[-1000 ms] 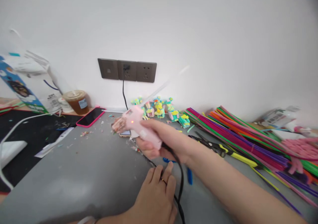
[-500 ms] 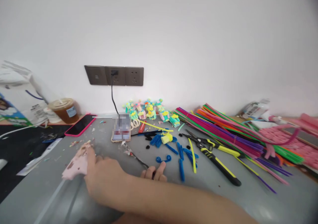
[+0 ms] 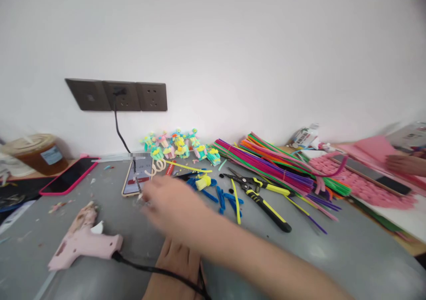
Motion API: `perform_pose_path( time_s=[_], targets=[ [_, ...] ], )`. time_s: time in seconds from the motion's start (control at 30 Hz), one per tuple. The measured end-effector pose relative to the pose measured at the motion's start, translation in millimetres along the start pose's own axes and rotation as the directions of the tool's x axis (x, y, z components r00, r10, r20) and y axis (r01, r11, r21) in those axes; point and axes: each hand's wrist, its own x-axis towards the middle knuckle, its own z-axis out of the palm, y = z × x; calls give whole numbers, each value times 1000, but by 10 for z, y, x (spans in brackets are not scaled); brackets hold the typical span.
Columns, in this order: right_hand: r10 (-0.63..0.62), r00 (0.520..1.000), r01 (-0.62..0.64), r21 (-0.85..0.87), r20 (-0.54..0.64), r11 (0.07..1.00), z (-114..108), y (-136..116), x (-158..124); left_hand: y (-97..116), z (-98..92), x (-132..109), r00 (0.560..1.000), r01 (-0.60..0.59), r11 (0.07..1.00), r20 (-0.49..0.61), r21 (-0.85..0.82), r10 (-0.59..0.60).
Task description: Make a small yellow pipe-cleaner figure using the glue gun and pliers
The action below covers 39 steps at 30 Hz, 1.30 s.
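My right hand (image 3: 166, 202), blurred by motion, reaches in from the lower right with its fingers beside the lower end of the beige-edged phone (image 3: 137, 178). Whatever is between its fingers is too smeared to tell. Under the right forearm lies my left hand (image 3: 179, 260); its back shows, but the forearm hides its fingers. A black cord passes over its wrist to the pink glue gun (image 3: 83, 244), which rests on its side at the left, touched by neither hand. Blue pipe-cleaner pieces (image 3: 221, 198) and a yellow one (image 3: 236, 202) lie beyond the forearm.
Black-yellow pliers (image 3: 266, 202) lie right of the blue pieces, before a colourful pipe-cleaner bundle (image 3: 269, 167). Small figures (image 3: 179, 144) stand by the wall. A pink-edged phone (image 3: 71, 175) and drink cup (image 3: 36, 153) are left. Another person's hand (image 3: 404, 163) is far right.
My right hand has let go of the glue gun and moved towards the beige-edged phone. The view has turned right, bringing another person's hand in. My left hand's fingers have become hidden.
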Motion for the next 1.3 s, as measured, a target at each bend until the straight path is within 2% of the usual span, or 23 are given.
perform_pose_path(
  time_s=[0.03,0.07,0.1,0.13,0.17,0.23,0.3,0.43,0.83,1.1,1.3],
  targets=[
    [71,997,-71,-2,-15,997,-156,237,-84,-34,26,23,1000,-17,1000,10,1,17],
    [213,976,-211,30,-45,977,-288,487,-183,-72,73,58,995,-96,995,14,21,96],
    [333,942,-329,65,-50,942,-393,735,-294,-107,129,98,996,-84,995,16,50,83],
    [397,918,-395,108,5,912,-467,967,-411,-135,183,135,998,-61,996,-3,71,61],
    [417,905,-425,157,82,892,-513,1169,-529,-153,226,165,998,-61,995,-22,79,63],
    [374,899,-428,284,227,858,-544,1459,-751,-162,270,200,997,-41,996,-56,83,45],
    [346,899,-423,336,268,842,-538,1600,-924,-150,264,210,997,-39,996,-67,76,44],
    [324,905,-410,356,275,840,-531,1652,-1079,-132,221,229,998,-25,998,-57,56,28],
    [325,897,-393,204,301,896,-473,1649,-1058,-119,175,306,998,-23,1000,-61,20,24],
    [293,901,-377,244,320,894,-424,1689,-1047,-95,192,305,996,-7,1000,-85,15,8],
    [358,895,-424,255,268,869,-443,1696,-1077,-73,186,311,997,0,1000,-82,5,0]
  ],
)
